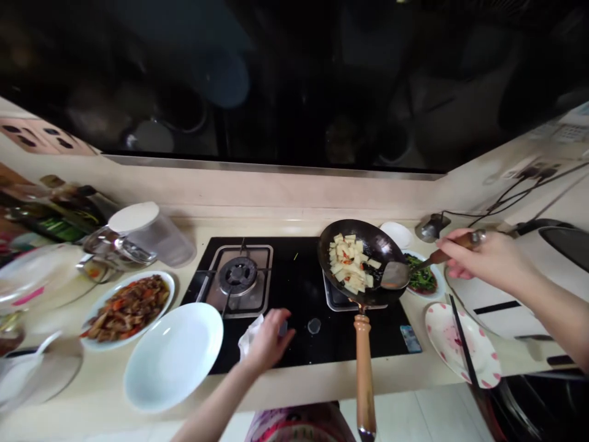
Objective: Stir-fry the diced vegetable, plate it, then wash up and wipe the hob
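My right hand [464,255] is closed around the wooden handle of a metal spatula [394,275]. The spatula's blade rests in the right side of a dark wok [385,247]. Pale sliced pieces with red bits [350,261] lie in the left part of the wok. Its wooden handle [363,368] points towards me, with no hand on it. My left hand [270,341] is at the front of the black gas stove [294,270], its thumb and fingers around the left stove knob [283,329]. A crumpled white tissue [250,336] lies against that hand.
Left of the stove are an empty white plate [172,359], a plate of cooked meat [131,307] and a plastic pitcher [154,233]. To the right are a plate of greens [426,281], a spotted plate [446,344] with chopsticks [464,344], and a white appliance [488,288].
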`<state>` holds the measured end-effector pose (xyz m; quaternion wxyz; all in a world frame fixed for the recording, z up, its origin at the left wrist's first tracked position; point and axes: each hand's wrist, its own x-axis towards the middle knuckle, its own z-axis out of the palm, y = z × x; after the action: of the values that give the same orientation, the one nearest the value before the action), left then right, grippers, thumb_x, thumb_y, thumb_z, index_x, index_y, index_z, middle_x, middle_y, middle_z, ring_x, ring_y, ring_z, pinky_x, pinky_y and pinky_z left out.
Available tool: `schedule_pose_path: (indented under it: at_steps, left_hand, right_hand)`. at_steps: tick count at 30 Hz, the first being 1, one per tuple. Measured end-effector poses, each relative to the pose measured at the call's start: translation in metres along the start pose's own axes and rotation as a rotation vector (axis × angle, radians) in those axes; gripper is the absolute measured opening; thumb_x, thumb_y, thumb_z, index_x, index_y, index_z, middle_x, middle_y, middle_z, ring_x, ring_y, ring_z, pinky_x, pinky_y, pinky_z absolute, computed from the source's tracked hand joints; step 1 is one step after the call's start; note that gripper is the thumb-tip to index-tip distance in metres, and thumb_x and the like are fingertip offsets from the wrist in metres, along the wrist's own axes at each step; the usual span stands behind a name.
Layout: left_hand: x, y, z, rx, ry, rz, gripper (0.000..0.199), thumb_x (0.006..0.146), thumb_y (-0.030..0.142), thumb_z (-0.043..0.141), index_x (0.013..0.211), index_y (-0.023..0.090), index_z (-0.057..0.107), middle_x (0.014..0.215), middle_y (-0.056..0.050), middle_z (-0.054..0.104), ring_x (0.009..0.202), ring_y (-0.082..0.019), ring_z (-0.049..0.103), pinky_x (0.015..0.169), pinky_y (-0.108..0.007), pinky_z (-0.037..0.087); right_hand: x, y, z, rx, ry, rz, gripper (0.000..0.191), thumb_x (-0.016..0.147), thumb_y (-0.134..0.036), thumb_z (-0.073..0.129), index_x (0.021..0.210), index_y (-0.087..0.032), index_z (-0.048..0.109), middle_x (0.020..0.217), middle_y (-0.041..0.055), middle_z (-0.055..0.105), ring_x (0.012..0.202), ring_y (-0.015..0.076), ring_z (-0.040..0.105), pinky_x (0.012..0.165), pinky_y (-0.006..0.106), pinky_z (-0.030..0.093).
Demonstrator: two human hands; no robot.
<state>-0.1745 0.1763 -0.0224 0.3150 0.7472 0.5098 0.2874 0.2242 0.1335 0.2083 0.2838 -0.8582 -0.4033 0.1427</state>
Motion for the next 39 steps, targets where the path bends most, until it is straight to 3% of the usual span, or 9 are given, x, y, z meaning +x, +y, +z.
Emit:
schedule_pose_path:
  at_steps: [3,6,9,14,17,22,27,32,39]
  left_hand:
    - [-0.018,0.021,0.084,0.165,-0.215,0.030,0.039,0.072,0.024,0.065,0.110,0.020,0.059,0.106,-0.009,0.062,0.098,-0.025,0.059,0.088,-0.036,0.049]
    - [-0.017,0.026,0.116,0.358,-0.236,-0.093,0.039,0.080,0.015,0.055,0.118,0.015,0.054,0.113,-0.012,0.056,0.104,-0.024,0.055,0.093,-0.036,0.045]
    - [-0.012,0.024,0.119,0.372,-0.200,-0.140,0.036,0.083,0.008,0.046,0.117,0.015,0.055,0.112,-0.011,0.057,0.105,-0.022,0.055,0.094,-0.033,0.043]
    - [-0.016,0.033,0.117,0.367,-0.105,-0.167,0.040,0.080,0.005,0.045,0.117,0.016,0.056,0.115,-0.011,0.057,0.109,-0.023,0.053,0.098,-0.035,0.040]
    - [-0.039,0.056,0.124,0.108,0.006,-0.269,0.034,0.086,0.023,0.048,0.118,0.018,0.054,0.115,-0.013,0.057,0.106,-0.025,0.056,0.095,-0.040,0.043]
    - [-0.092,0.112,0.144,-0.991,-0.372,-0.742,0.068,0.075,0.077,0.040,0.108,0.020,0.053,0.078,-0.007,0.064,0.060,-0.020,0.064,0.051,-0.028,0.046]
    - [-0.107,0.139,0.142,-1.036,-0.375,-0.763,0.066,0.058,0.075,0.065,0.091,0.020,0.051,0.055,0.005,0.052,0.036,-0.006,0.043,0.034,-0.017,0.021]
    - [-0.106,0.143,0.134,-0.965,-0.395,-0.703,0.067,0.055,0.079,0.061,0.085,0.021,0.046,0.054,0.005,0.052,0.036,-0.006,0.044,0.034,-0.017,0.021]
    - [-0.110,0.146,0.136,-0.983,-0.410,-0.701,0.063,0.062,0.077,0.057,0.088,0.022,0.043,0.056,0.006,0.052,0.035,-0.006,0.044,0.032,-0.017,0.023]
  right_hand:
    - [0.020,-0.002,0.010,0.188,-0.176,0.114,0.017,0.078,-0.030,0.060,0.082,-0.013,0.061,0.046,0.0066,0.061,0.039,0.0191,0.061,0.034,0.022,0.043]
    - [0.020,0.001,0.034,0.435,-0.170,0.096,0.014,0.080,-0.028,0.055,0.080,-0.015,0.059,0.050,0.0041,0.062,0.044,0.0183,0.064,0.038,0.022,0.049]
    - [0.015,0.007,0.040,0.528,-0.181,-0.014,0.010,0.080,-0.027,0.055,0.081,-0.018,0.059,0.056,0.0023,0.065,0.050,0.0180,0.067,0.044,0.023,0.053]
    - [0.028,0.028,-0.006,0.141,-0.192,-0.301,0.005,0.076,-0.025,0.059,0.076,-0.022,0.062,0.048,-0.0029,0.061,0.047,0.0156,0.065,0.043,0.019,0.050]
    - [0.040,0.052,-0.008,0.100,-0.160,-0.348,0.006,0.076,-0.027,0.059,0.076,-0.023,0.062,0.047,-0.0040,0.060,0.047,0.0159,0.065,0.042,0.019,0.049]
    - [0.029,0.088,0.044,0.518,-0.162,-0.274,0.018,0.081,-0.038,0.053,0.087,-0.022,0.061,0.063,-0.0002,0.066,0.058,0.0178,0.069,0.052,0.024,0.055]
    - [0.002,0.077,0.012,0.239,-0.244,-0.625,0.017,0.080,-0.038,0.057,0.081,-0.023,0.065,0.074,-0.0007,0.069,0.064,0.0153,0.068,0.060,0.022,0.054]
    - [0.017,0.036,-0.037,0.065,-0.285,-0.270,0.017,0.075,-0.035,0.060,0.068,-0.019,0.061,0.046,0.0003,0.061,0.040,0.0180,0.061,0.035,0.022,0.047]
    - [0.009,0.030,0.047,0.622,-0.190,0.089,0.028,0.083,-0.036,0.053,0.067,-0.014,0.060,0.050,0.0062,0.064,0.043,0.0166,0.064,0.037,0.021,0.052]
